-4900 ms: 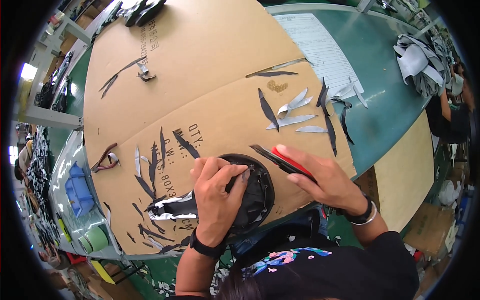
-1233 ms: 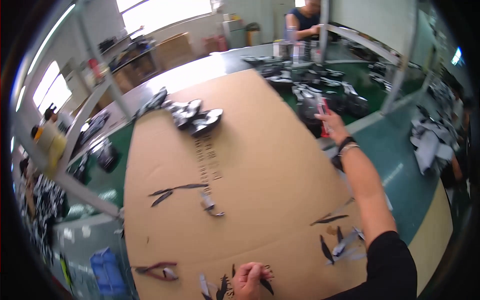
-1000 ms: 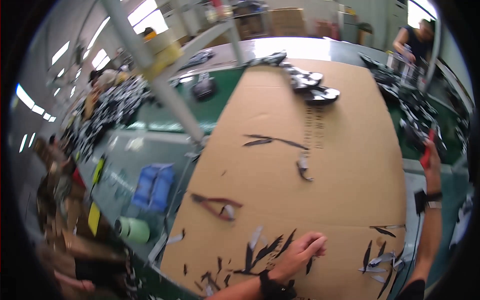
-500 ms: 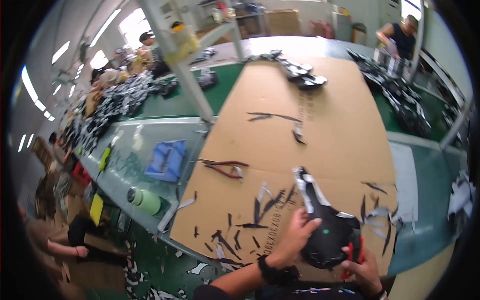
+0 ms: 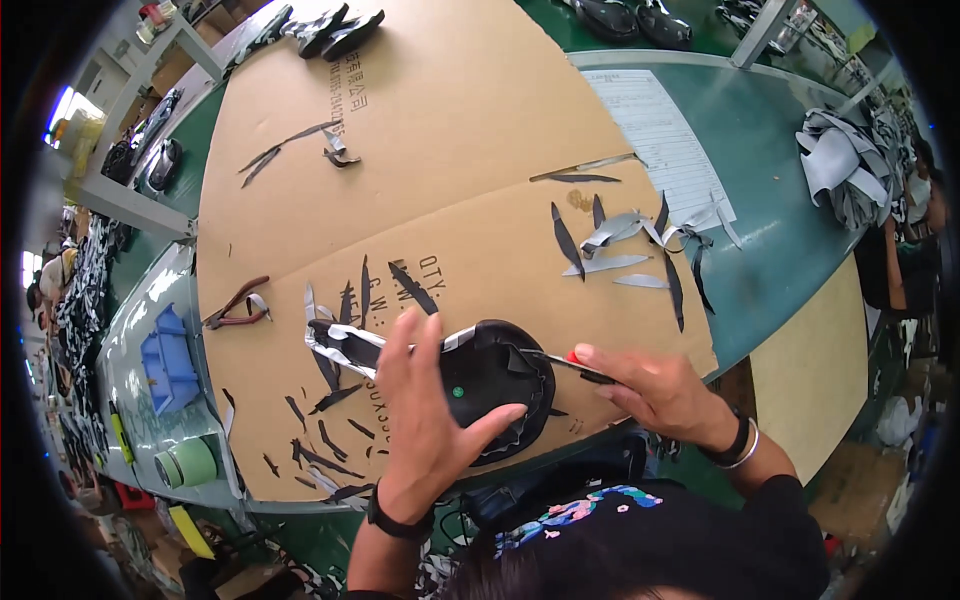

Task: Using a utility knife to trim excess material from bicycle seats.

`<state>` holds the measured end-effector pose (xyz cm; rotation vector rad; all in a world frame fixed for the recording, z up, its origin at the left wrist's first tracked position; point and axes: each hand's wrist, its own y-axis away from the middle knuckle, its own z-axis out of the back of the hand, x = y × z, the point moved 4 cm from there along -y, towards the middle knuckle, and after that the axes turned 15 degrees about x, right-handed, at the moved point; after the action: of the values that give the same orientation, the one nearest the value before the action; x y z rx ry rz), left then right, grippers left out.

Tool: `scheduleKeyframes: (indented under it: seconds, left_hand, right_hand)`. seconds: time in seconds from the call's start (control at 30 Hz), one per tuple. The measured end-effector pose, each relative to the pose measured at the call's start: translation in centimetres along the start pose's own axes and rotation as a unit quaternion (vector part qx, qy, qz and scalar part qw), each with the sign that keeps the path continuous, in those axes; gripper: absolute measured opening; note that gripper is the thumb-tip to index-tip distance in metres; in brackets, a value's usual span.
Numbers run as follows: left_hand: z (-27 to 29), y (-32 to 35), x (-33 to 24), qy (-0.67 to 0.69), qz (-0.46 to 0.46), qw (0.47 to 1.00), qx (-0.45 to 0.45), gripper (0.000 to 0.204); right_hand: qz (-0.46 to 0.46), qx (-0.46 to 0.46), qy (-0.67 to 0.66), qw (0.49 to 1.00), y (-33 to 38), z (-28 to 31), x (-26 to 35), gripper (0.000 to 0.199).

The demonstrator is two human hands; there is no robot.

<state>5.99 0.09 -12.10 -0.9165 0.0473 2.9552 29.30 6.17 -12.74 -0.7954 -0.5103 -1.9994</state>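
A black shoe upper [image 5: 480,385] lies bottom side up on the cardboard, its rounded toe to the right. A green dot marks its middle, and white edging [image 5: 345,333] runs around the narrow end at left. My left hand [image 5: 425,400] is over the shoe's middle, fingers stretched and thumb spread wide, not wrapped around it. In my right hand [image 5: 650,385] is a utility knife [image 5: 575,365] with red on its handle. Its thin blade reaches onto folded black material at the toe. Part of the shoe is hidden behind my left hand.
Black and grey trimmings [image 5: 612,265] are scattered over the cardboard sheet [image 5: 450,120]. At left are red-handled pliers [image 5: 240,303], a blue tray [image 5: 170,360] and a green bottle [image 5: 187,463]. Black shoes [image 5: 340,32] sit at the far edge, a paper sheet [image 5: 655,130] at right.
The view has swung down and to the right. The shoe has turned so its narrow end points left. My left hand's fingers have spread; the knife blade is now at the toe.
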Motion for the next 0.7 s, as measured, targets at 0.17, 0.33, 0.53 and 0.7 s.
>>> scheduleKeyframes:
  seconds: [0.17, 0.33, 0.53, 0.7]
  left_hand:
    - [-1.7, -1.9, 0.3, -0.031, -0.030, 0.994, 0.103, 0.086]
    - [-1.6, -2.6, 1.2, 0.018, -0.021, 0.997, 0.079, 0.067]
    - [-1.4, -3.3, 1.8, 0.046, -0.024, 0.995, 0.090, 0.061]
    - [-1.3, -3.5, 2.0, 0.059, -0.028, 0.993, 0.097, 0.059]
  right_hand:
    - [0.023, 0.032, 0.098, 0.994, -2.0, 1.0, 0.0, 0.063]
    - [0.082, 0.039, 0.208, 0.974, -4.8, 2.0, 0.0, 0.059]
    - [0.147, 0.114, 0.345, 0.920, -8.0, 3.3, 0.9, 0.053]
    - [0.136, 0.211, 0.329, 0.910, -9.1, 4.5, 1.3, 0.057]
